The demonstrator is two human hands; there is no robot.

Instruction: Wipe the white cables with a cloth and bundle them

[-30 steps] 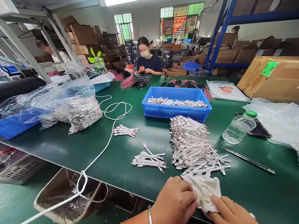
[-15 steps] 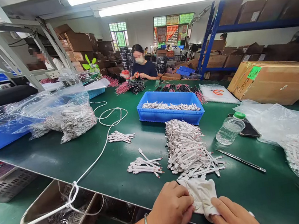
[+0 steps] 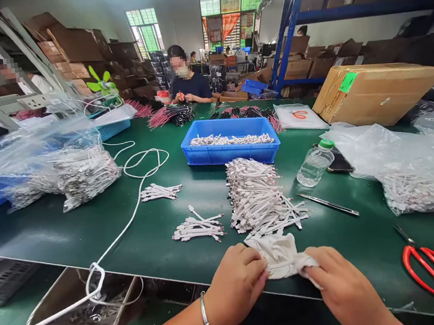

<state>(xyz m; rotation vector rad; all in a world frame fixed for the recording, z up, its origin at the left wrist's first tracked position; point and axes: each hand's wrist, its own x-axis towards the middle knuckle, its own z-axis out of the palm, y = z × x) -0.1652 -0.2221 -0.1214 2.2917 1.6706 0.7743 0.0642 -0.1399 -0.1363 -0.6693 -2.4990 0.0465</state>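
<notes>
A crumpled white cloth [image 3: 272, 246] lies at the table's near edge between my hands. My left hand [image 3: 238, 277] is closed in a pinch at the cloth's left side, on what looks like a short white cable [image 3: 282, 267] running across the cloth. My right hand [image 3: 338, 277] is closed on the cloth's right end, which is bunched around the cable's other end. Just beyond the cloth is a large pile of short white cables [image 3: 256, 197]. Two smaller bunches, a nearer one [image 3: 198, 228] and a farther one [image 3: 160, 192], lie to its left.
Behind the pile stands a blue bin [image 3: 231, 152] holding more cables. Right of it are a clear bottle [image 3: 315, 163], tweezers [image 3: 327, 205] and red-handled scissors [image 3: 426, 263]. Bagged cables [image 3: 86, 171] lie left, near a white cord [image 3: 125, 228]. A co-worker [image 3: 191, 86] sits opposite.
My right hand has drawn to the right, pulling its end of the cloth into a bunch. My left hand stays at the cloth's left side. The camera view has tilted down and shifted right.
</notes>
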